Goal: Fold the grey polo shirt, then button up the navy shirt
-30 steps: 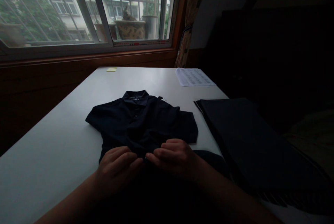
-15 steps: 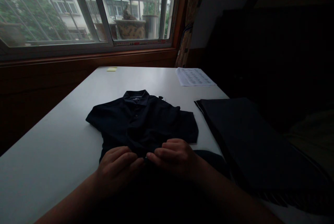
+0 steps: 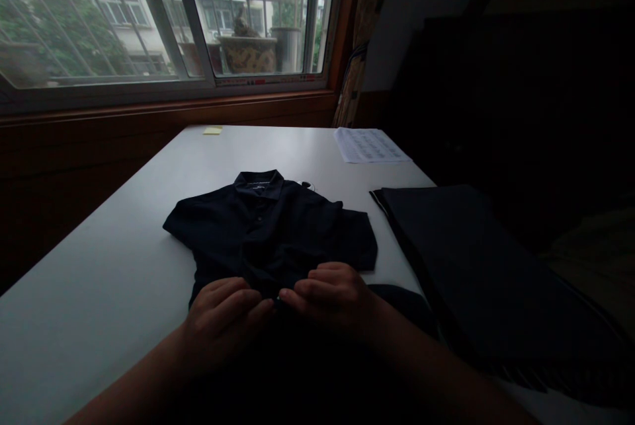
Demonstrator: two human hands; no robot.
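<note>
A dark navy polo shirt (image 3: 278,233) lies front up on the white table (image 3: 99,240), its collar pointing to the window and its short sleeves spread to both sides. Over its lower part, near the table's front, my left hand (image 3: 225,312) is closed with the fingers curled in. My right hand (image 3: 330,296) is closed beside it, thumb tips nearly meeting. Both pinch the dark cloth between them, though the fingertips are partly hidden. Deep shadow covers the cloth below my hands.
To the right lies a dark folded cloth (image 3: 466,260) with a fringed edge. Printed sheets (image 3: 372,145) and a yellow sticky note (image 3: 213,130) rest at the table's far edge. A small round black-and-white object (image 3: 307,186) shows behind the shirt's shoulder. Beyond is a barred window (image 3: 163,22).
</note>
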